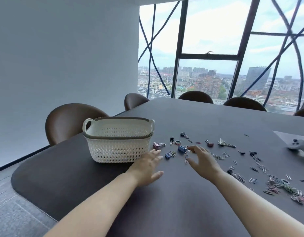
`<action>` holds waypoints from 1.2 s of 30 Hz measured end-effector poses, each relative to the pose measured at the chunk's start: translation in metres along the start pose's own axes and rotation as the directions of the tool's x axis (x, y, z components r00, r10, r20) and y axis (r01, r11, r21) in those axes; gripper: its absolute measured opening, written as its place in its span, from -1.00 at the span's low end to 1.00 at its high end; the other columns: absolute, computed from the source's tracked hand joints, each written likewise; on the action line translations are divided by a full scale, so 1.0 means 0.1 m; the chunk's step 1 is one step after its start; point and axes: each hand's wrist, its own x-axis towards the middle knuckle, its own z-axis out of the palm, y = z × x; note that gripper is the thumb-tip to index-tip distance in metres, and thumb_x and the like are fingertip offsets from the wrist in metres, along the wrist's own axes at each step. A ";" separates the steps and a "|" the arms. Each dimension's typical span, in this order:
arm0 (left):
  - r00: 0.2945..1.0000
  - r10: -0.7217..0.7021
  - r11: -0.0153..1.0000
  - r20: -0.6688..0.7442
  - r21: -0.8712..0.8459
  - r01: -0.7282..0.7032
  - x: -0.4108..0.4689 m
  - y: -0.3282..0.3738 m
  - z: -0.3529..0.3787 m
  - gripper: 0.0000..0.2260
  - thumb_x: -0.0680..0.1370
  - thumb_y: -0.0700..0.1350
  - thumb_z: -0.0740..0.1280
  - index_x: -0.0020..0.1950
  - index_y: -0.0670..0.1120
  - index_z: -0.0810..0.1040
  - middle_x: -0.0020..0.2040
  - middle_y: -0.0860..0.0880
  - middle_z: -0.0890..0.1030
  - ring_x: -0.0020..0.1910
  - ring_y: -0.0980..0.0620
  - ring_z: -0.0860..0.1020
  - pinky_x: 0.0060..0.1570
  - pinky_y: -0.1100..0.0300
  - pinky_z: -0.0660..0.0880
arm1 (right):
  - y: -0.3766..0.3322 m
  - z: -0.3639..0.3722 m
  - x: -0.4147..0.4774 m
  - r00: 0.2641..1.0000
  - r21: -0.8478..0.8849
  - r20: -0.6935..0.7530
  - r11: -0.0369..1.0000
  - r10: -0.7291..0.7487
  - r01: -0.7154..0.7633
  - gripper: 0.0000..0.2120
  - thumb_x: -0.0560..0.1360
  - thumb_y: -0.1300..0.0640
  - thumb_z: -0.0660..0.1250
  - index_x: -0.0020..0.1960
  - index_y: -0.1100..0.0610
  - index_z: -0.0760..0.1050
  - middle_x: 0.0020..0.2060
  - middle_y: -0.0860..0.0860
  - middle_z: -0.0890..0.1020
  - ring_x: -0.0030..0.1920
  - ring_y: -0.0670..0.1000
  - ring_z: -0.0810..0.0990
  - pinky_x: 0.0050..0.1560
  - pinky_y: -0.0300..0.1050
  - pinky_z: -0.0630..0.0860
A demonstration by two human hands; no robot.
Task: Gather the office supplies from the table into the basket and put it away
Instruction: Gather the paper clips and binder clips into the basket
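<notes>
The left hand (148,168) rests flat and empty just beside the white basket (120,147) on the desk (173,206), while the right hand (203,161), fingers spread and gripping nothing, hovers at the blue binder clip (181,148).

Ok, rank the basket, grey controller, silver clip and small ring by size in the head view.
1. basket
2. grey controller, though the frame edge cuts it off
3. silver clip
4. ring

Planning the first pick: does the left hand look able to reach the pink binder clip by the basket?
Probably yes: the left hand is open just short of the pink binder clip, with bare table between.
</notes>
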 end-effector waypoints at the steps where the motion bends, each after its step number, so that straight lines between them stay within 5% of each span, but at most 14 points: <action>1: 0.995 -0.060 0.998 0.086 -0.015 0.061 0.08 0.02 0.09 -0.42 0.57 0.12 0.13 0.50 -0.09 0.06 0.55 -0.04 -0.03 0.52 0.02 -0.09 0.50 0.11 -0.07 | 0.11 -0.04 -0.07 1.000 -0.058 0.010 0.998 0.025 -0.025 -0.58 0.49 0.01 0.28 0.32 0.01 0.34 0.29 0.00 0.46 0.35 0.07 0.33 0.34 -0.05 0.27; 5: 0.959 -0.215 0.971 0.185 -0.061 0.230 0.40 0.05 0.22 -0.31 0.56 0.20 0.07 0.52 -0.11 -0.17 0.53 -0.08 -0.25 0.50 0.00 -0.28 0.47 0.08 -0.23 | 0.48 -0.23 -0.27 0.984 -0.261 0.074 0.955 0.162 -0.137 -0.36 0.44 -0.26 0.22 0.44 -0.05 0.17 0.45 -0.03 0.25 0.48 0.08 0.07 0.46 0.07 0.09; 13: 0.910 -0.379 0.925 0.168 0.054 0.375 0.97 0.11 0.34 -0.12 0.41 0.43 0.05 0.51 -0.02 -0.25 0.52 -0.11 -0.30 0.46 -0.21 -0.34 0.44 -0.12 -0.22 | 0.84 -0.23 -0.34 0.883 -0.321 0.251 0.895 0.396 -0.310 -0.13 0.33 -0.48 0.10 0.49 -0.19 -0.16 0.53 -0.05 -0.14 0.51 0.13 -0.25 0.46 0.27 -0.17; 20: 0.968 -0.227 0.974 0.111 0.004 0.228 1.26 0.06 0.41 -0.23 0.42 0.37 0.17 0.51 0.04 0.05 0.52 -0.03 0.06 0.50 -0.06 -0.02 0.47 0.05 -0.02 | 0.86 -0.08 0.15 0.903 -0.330 0.272 0.914 0.331 -0.236 -0.06 0.27 -0.53 0.11 0.47 -0.22 -0.25 0.52 -0.05 -0.23 0.49 0.14 -0.34 0.43 0.30 -0.23; 24: 0.974 -0.228 0.973 0.010 -0.022 0.229 1.28 0.04 0.45 -0.36 0.42 0.34 0.18 0.41 0.06 0.25 0.35 -0.04 0.28 0.40 -0.05 0.16 0.41 0.07 0.13 | 0.77 0.10 0.57 0.929 -0.289 0.309 0.951 0.205 -0.114 -0.13 0.29 -0.49 0.15 0.44 -0.31 -0.20 0.52 -0.07 -0.20 0.49 0.14 -0.33 0.42 0.33 -0.20; 29: 0.969 -0.243 0.963 -0.030 -0.129 0.238 1.30 0.00 0.49 -0.55 0.50 0.17 0.22 0.31 -0.03 0.34 0.25 -0.06 0.33 0.33 -0.06 0.25 0.39 0.08 0.20 | 0.69 0.26 0.88 0.904 -0.228 0.427 0.970 0.022 0.084 -0.40 0.43 -0.37 0.10 0.40 -0.40 -0.07 0.53 -0.13 -0.07 0.52 0.04 -0.20 0.45 0.27 -0.16; 36: 0.986 -0.158 0.980 -0.053 -0.127 0.151 1.26 0.01 0.45 -0.66 0.54 0.04 0.22 0.27 -0.04 0.40 0.25 -0.02 0.45 0.24 -0.05 0.36 0.29 0.12 0.28 | 0.69 0.24 0.73 0.963 -0.122 0.270 0.991 -0.013 0.047 -0.62 0.53 -0.12 0.17 0.32 -0.07 0.36 0.38 -0.07 0.36 0.41 0.04 0.24 0.39 -0.07 0.22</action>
